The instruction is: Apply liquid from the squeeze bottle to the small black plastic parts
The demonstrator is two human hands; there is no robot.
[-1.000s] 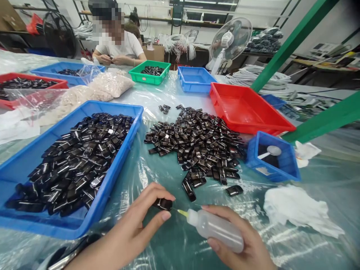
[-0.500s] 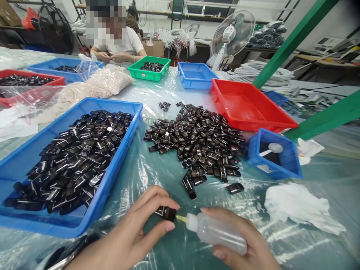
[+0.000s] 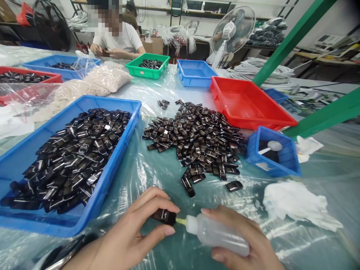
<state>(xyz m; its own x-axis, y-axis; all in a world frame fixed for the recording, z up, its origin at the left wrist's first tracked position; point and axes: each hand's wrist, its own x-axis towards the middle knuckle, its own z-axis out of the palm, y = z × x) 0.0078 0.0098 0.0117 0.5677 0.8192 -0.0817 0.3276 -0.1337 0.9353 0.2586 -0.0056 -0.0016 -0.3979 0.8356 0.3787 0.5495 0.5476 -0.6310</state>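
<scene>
My left hand [image 3: 149, 221] pinches a small glossy black plastic piece [image 3: 165, 216] between thumb and fingers, its end turned to the right. My right hand [image 3: 244, 240] is wrapped round a translucent squeeze bottle [image 3: 219, 232] lying nearly level. The bottle's thin yellowish tip [image 3: 181, 221] meets the right end of the black piece; whether it goes inside I cannot tell. Beyond both hands lies a loose heap of similar black pieces [image 3: 197, 138] on the plastic-covered table [image 3: 157, 176]. One single piece [image 3: 234, 186] lies apart at the heap's near right.
At left stands a large blue tray [image 3: 112, 176] full of black pieces. A red tray [image 3: 253, 101] and a small blue bin [image 3: 270, 172] with a spoon [image 3: 274, 146] are at right, near a crumpled white cloth [image 3: 300, 206]. A green post [image 3: 295, 41] slants beside them. A person [image 3: 118, 41] sits opposite.
The hands hold nearly the same pose, with the bottle tip still at the black piece. The whole view has shifted slightly. The person opposite has moved their hands a little.
</scene>
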